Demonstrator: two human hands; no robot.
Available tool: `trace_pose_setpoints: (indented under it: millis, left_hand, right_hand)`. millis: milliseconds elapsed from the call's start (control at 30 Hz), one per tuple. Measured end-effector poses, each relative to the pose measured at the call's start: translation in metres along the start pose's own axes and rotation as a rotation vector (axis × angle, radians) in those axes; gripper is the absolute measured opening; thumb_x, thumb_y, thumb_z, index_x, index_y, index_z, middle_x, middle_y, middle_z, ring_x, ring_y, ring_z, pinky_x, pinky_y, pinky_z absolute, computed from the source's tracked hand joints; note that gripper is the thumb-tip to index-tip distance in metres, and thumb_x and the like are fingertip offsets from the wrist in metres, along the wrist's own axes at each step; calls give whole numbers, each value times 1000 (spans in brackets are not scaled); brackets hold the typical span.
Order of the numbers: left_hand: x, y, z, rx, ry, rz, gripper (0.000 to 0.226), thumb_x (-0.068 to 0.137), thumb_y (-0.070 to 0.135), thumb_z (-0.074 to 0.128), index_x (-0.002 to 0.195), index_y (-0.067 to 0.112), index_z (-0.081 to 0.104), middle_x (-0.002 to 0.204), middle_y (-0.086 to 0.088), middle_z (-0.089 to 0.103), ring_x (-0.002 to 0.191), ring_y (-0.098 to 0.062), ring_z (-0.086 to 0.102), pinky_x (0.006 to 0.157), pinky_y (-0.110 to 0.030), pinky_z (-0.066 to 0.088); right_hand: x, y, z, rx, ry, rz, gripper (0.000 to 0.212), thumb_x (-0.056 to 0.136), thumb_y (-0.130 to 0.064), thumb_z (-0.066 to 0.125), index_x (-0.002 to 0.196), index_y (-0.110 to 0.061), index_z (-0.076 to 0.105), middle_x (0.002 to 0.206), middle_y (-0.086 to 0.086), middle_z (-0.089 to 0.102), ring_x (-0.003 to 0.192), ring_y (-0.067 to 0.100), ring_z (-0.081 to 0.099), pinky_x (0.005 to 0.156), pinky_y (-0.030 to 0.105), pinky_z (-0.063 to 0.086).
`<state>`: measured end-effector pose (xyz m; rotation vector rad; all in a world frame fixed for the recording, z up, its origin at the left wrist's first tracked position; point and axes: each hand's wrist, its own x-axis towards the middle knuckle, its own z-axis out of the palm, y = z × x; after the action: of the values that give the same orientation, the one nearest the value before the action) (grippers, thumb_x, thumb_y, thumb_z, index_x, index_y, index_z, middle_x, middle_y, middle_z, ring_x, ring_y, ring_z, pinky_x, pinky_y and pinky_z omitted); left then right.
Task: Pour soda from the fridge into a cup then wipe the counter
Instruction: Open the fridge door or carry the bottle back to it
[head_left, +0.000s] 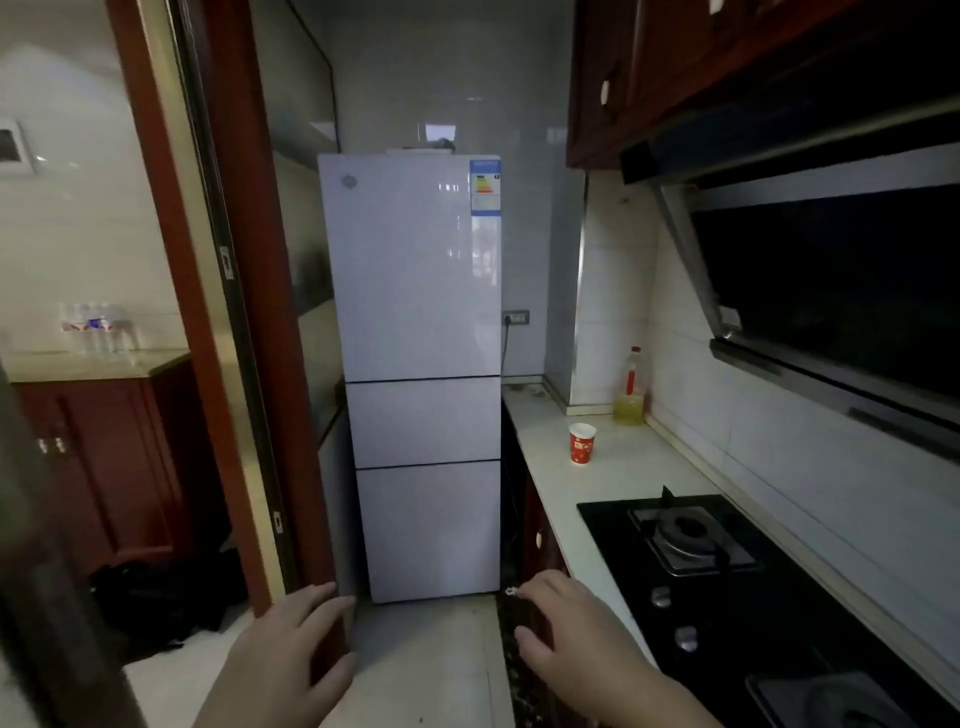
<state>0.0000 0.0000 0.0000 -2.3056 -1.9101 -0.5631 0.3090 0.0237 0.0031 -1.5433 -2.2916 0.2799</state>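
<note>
Fridge (421, 312): set at the far end of the aisle, all three doors closed. No soda is seen; it is presumed stored inside.
Cup (582, 443): stood upright near the front edge of the counter (639, 483), towards its far end and apart from the hob (727, 571), placed ready for pouring.
Left hand (280, 660), right hand (566, 629): held forward, fingers loose, nothing gripped.
Floor (426, 665): a narrow lane is left open to the fridge.
</note>
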Motion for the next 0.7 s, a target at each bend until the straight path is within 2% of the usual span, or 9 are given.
trace_pose_setpoints:
  millis: [33, 100, 200, 267, 300, 367, 433, 600, 700]
  left_hand:
    - [10, -14, 5, -73, -21, -25, 62, 69, 68, 51, 126, 45, 58, 132, 21, 52, 123, -8, 53, 99, -35, 48]
    - [28, -33, 9, -123, 8, -40, 62, 71, 66, 49, 128, 44, 56, 133, 21, 49, 125, -5, 48, 104, -31, 43]
    - [58, -70, 20, -147, -46, -117, 54, 67, 61, 56, 115, 39, 68, 120, 13, 63, 110, -10, 61, 93, -34, 53]
    - [80, -96, 25, -148, -37, -95, 50, 67, 61, 57, 108, 36, 71, 112, 11, 68, 102, -11, 65, 84, -33, 56]
    - [91, -106, 22, -141, -43, -92, 49, 69, 61, 59, 110, 37, 70, 115, 12, 67, 105, -11, 64, 86, -32, 55]
    - [113, -123, 15, -119, -28, -78, 48, 78, 57, 64, 123, 41, 62, 129, 16, 57, 121, -7, 52, 100, -30, 46]
    - [135, -141, 13, -133, 7, -40, 50, 85, 55, 61, 133, 42, 52, 139, 18, 46, 132, -3, 40, 109, -26, 35]
    - [185, -158, 16, -171, 25, 10, 51, 90, 55, 55, 138, 41, 46, 143, 20, 40, 134, 0, 33, 107, -18, 25]
    - [215, -164, 30, -171, 19, 31, 53, 89, 58, 51, 139, 41, 45, 140, 21, 42, 132, 0, 34, 104, -18, 29]
  right_hand:
    - [14, -2, 5, 6, 5, 2, 43, 91, -46, 45, 131, -29, 50, 126, -15, 46, 117, 5, 44, 99, 27, 39]
    - [46, -8, 13, -7, 19, 8, 42, 90, -47, 44, 128, -30, 51, 124, -14, 48, 114, 4, 45, 96, 28, 41]
    - [92, -19, 25, -45, -7, 16, 40, 90, -46, 44, 126, -29, 51, 123, -12, 49, 114, 5, 45, 95, 29, 42]
    - [121, -25, 29, -68, -3, 18, 40, 91, -45, 45, 126, -28, 51, 125, -12, 48, 115, 4, 45, 96, 27, 41]
    - [136, -29, 30, -63, 5, 22, 41, 91, -45, 45, 128, -28, 51, 126, -13, 48, 116, 3, 44, 96, 26, 41]
    - [162, -36, 31, -51, 20, 19, 43, 93, -44, 46, 133, -28, 50, 130, -15, 47, 119, 3, 44, 99, 23, 40]
    - [185, -41, 31, -40, 36, 7, 46, 94, -43, 46, 138, -28, 47, 134, -16, 45, 122, 2, 42, 101, 22, 38]
    - [234, -37, 31, -34, 30, 30, 51, 94, -48, 46, 142, -29, 42, 143, -16, 38, 128, 3, 38, 108, 26, 35]
    - [262, -25, 32, -37, 24, 50, 53, 94, -49, 45, 144, -30, 39, 148, -17, 32, 132, 3, 33, 110, 27, 32]
